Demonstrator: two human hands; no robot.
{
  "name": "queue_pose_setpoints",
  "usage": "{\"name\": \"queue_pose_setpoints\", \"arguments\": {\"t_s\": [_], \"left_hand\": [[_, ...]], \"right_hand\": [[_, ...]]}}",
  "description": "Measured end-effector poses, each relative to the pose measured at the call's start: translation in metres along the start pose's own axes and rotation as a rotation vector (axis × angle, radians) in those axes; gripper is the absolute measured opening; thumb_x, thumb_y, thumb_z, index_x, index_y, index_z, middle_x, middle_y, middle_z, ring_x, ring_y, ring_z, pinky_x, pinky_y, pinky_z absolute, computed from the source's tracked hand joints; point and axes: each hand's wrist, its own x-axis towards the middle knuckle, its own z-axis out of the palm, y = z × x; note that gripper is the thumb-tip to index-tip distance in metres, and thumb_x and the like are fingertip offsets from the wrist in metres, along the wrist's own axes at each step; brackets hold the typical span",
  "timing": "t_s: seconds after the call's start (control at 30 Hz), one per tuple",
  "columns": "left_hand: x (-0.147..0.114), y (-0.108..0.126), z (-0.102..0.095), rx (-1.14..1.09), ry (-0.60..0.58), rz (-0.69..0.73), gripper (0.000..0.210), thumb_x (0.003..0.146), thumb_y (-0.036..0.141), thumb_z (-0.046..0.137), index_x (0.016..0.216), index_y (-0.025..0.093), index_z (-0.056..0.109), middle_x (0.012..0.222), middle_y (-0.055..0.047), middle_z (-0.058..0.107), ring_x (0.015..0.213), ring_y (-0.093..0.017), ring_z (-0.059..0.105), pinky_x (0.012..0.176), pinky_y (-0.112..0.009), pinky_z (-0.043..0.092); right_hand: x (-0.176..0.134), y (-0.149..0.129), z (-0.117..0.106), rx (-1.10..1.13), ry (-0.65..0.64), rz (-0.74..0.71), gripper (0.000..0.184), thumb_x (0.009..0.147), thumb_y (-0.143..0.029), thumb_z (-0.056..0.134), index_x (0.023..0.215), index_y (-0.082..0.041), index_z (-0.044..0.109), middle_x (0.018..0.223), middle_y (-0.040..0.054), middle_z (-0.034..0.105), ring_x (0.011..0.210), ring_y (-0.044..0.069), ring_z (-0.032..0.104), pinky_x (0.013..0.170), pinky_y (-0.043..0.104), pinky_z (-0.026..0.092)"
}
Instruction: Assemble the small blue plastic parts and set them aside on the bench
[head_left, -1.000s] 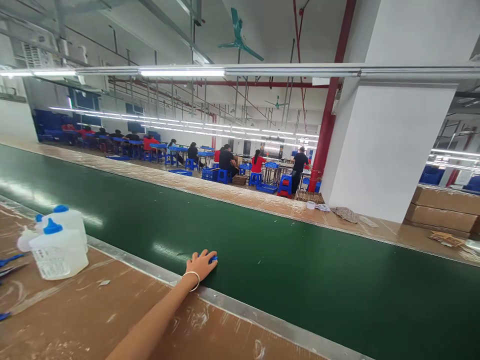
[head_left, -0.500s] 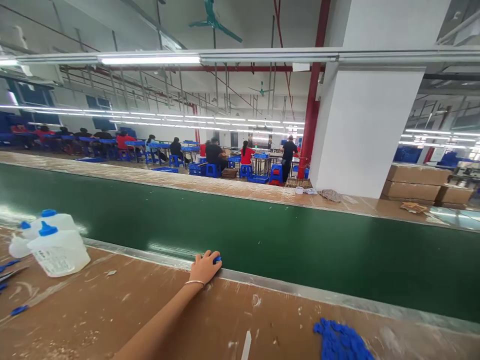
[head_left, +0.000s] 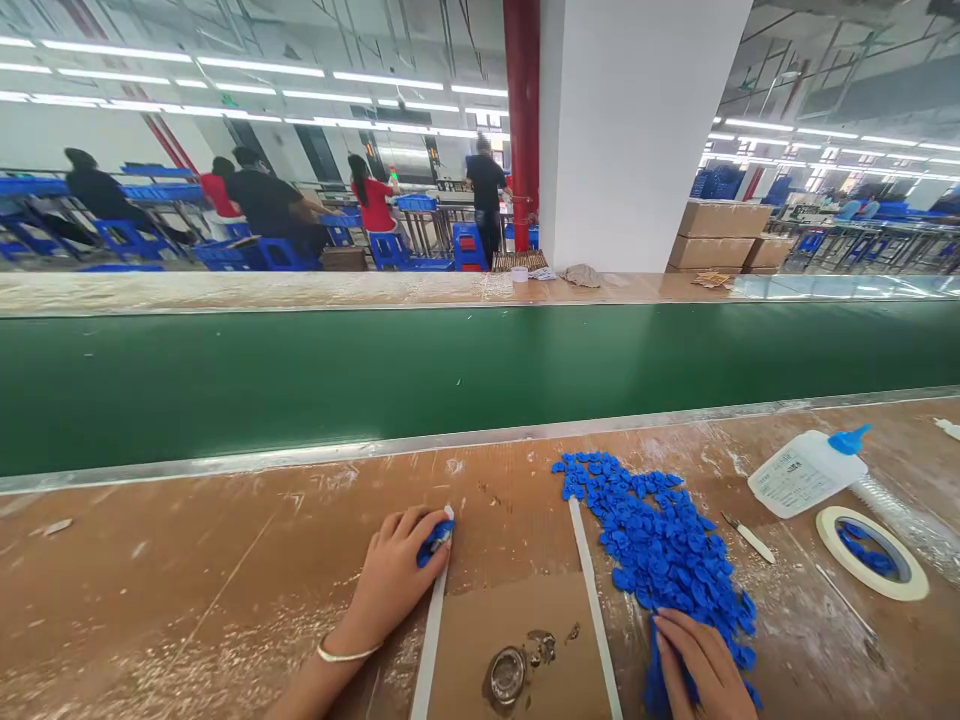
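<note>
My left hand [head_left: 394, 577] rests on the brown worktop, fingers closed around a small blue plastic piece [head_left: 433, 543], right beside the left one of two white strips [head_left: 430, 620]. My right hand [head_left: 697, 665] lies at the near edge of a pile of several small blue plastic pieces [head_left: 651, 527], fingers touching them; whether it grips any cannot be told. Between the white strips lies a brown cardboard sheet [head_left: 517, 625] with a small round metal dish [head_left: 508, 675] on it.
A green conveyor belt [head_left: 375, 375] runs across behind the worktop. At the right lie a white bottle with a blue cap [head_left: 806, 472], a tape roll [head_left: 871, 552] and a small knife [head_left: 748, 538]. Beyond stand a white pillar [head_left: 637, 130], cardboard boxes and several seated people.
My left hand has come back from the conveyor's edge to the worktop with the blue piece in it. The view swung right and down, bringing my right hand and the blue pile into sight.
</note>
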Motion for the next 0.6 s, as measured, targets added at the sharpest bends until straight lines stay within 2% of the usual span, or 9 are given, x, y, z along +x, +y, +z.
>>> {"name": "queue_pose_setpoints", "arguments": {"t_s": [0.07,0.2,0.3,0.43,0.6], "left_hand": [[-0.017,0.013,0.001,-0.050,0.059,0.117,0.026,0.087,0.030,0.052,0.107,0.027,0.068,0.113,-0.006,0.065,0.108,-0.028,0.055,0.087,-0.040,0.044],[-0.031,0.025,-0.001,-0.095,0.124,0.235,0.023,0.087,0.026,0.055,0.106,0.027,0.068,0.111,-0.007,0.066,0.109,-0.028,0.056,0.092,-0.042,0.042],[-0.032,0.025,-0.003,-0.148,0.086,0.258,0.023,0.088,0.024,0.055,0.108,0.027,0.067,0.110,-0.006,0.067,0.111,-0.028,0.056,0.096,-0.045,0.041],[-0.033,0.023,-0.008,-0.218,-0.009,0.268,0.025,0.087,0.020,0.058,0.110,0.025,0.065,0.112,-0.007,0.067,0.114,-0.028,0.055,0.099,-0.048,0.040],[-0.036,0.028,-0.021,-0.281,-0.082,0.256,0.027,0.084,0.013,0.057,0.109,0.022,0.063,0.112,-0.006,0.068,0.117,-0.028,0.053,0.105,-0.050,0.036]], "right_hand": [[0.021,-0.001,0.003,0.033,-0.054,-0.095,0.029,0.098,-0.027,0.043,0.103,-0.020,0.070,0.099,0.0058,0.073,0.086,0.017,0.070,0.076,0.026,0.059],[0.046,-0.003,0.013,-0.037,-0.183,-0.142,0.033,0.100,-0.019,0.035,0.109,-0.018,0.067,0.105,0.0055,0.071,0.094,0.018,0.068,0.084,0.030,0.056],[0.046,0.000,0.023,-0.115,-0.206,-0.223,0.035,0.097,-0.010,0.033,0.105,-0.015,0.067,0.104,0.0064,0.071,0.093,0.018,0.067,0.085,0.032,0.053],[0.039,0.005,0.031,-0.156,-0.204,-0.330,0.044,0.087,0.005,0.030,0.100,-0.015,0.067,0.100,0.0068,0.071,0.096,0.021,0.066,0.089,0.035,0.050],[0.044,0.010,0.030,-0.146,-0.230,-0.387,0.046,0.078,0.009,0.032,0.098,-0.014,0.066,0.097,0.0089,0.069,0.093,0.021,0.065,0.087,0.034,0.049]]}}
